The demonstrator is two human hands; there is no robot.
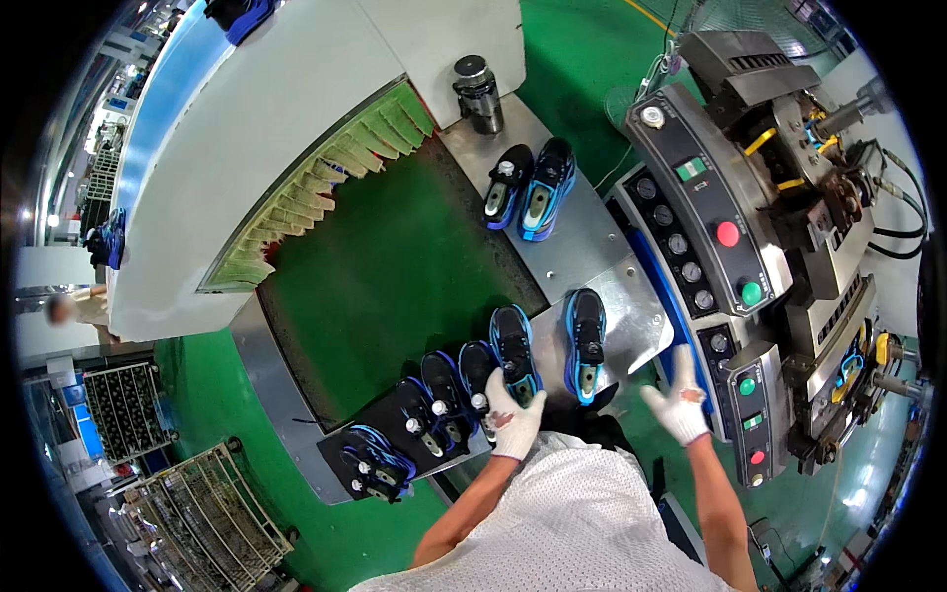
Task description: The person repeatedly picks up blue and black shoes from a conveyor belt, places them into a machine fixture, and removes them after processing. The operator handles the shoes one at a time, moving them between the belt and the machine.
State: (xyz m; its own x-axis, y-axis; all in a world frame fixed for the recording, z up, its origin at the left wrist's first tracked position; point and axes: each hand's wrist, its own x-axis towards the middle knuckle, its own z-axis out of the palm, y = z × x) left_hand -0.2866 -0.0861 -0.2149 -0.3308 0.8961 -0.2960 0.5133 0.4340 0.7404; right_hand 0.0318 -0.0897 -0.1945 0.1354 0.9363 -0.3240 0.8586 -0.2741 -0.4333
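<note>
My left hand (514, 422), in a white glove, is at the near edge of the metal table, beside a row of dark blue-and-black sports shoes. Its thumb and fingers are spread; they overlap the heel of a shoe (512, 345) and the neighbouring shoe (475, 365), and whether they touch is unclear. Nothing shows in its grasp. My right hand (681, 407), gloved too, is held out with fingers stretched by the machine's blue edge, holding nothing. Between the hands a single shoe (586, 335) lies on the metal plate. More shoes (444, 380) line up to the left.
A machine with a control panel (705, 197) of gauges and buttons stands at right. Ahead, a green conveyor belt (395, 266) runs under a fringed tunnel opening (326, 187). Two shoes (547, 192) and a steel canister (478, 97) sit on the far table part. Wire racks (207, 513) stand left.
</note>
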